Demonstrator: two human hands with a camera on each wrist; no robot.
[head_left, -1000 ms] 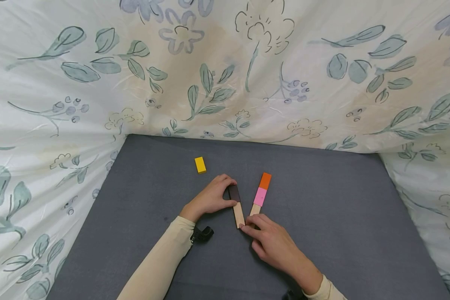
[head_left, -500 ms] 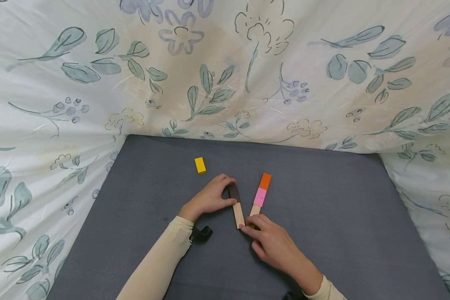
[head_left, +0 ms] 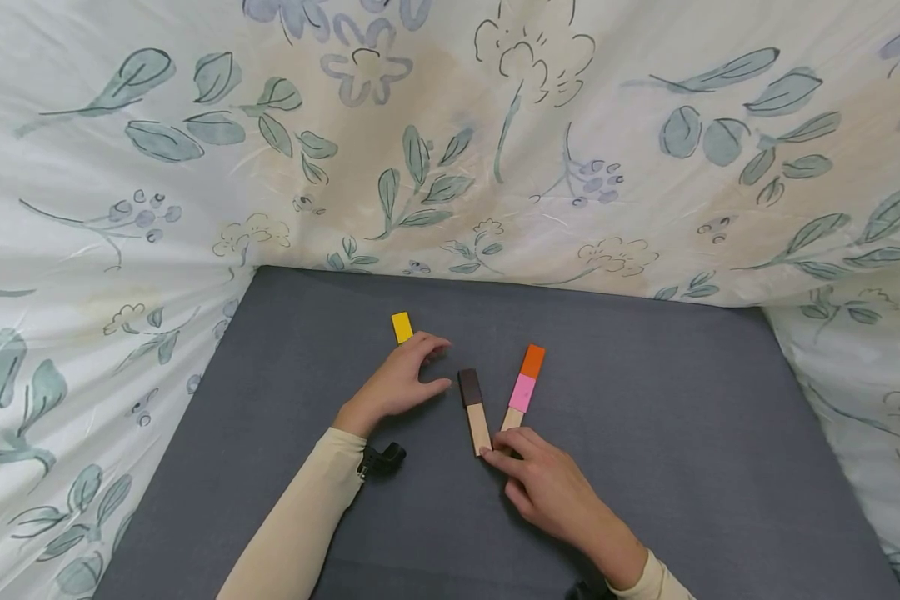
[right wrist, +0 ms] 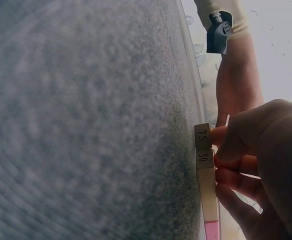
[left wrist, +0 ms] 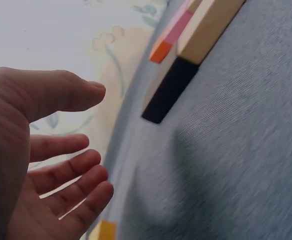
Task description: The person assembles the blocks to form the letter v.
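Observation:
My left hand (head_left: 397, 379) is raised with its fingers spread, apart from every block. To its right lies a dark brown block (head_left: 469, 387), end to end with a plain wooden block (head_left: 477, 429). Partly hidden behind the hand is a yellow block (head_left: 402, 326). My right hand (head_left: 543, 479) rests its fingertips on the near ends of that wooden block and of a second wooden block (head_left: 512, 418). A pink block (head_left: 521, 392) and an orange block (head_left: 532, 362) continue the second row. In the right wrist view the wooden ends read 75 (right wrist: 202, 136) and 50 (right wrist: 204, 158).
The blocks lie on a dark grey cloth surface (head_left: 645, 400). A white curtain (head_left: 435, 167) with leaves and flowers hangs along the back and sides. A black wrist mount (head_left: 382, 460) is strapped at the left sleeve.
My left hand has let go of the dark brown block and moved left, towards the yellow block, partly covering it. The right hand stays at the wooden ends.

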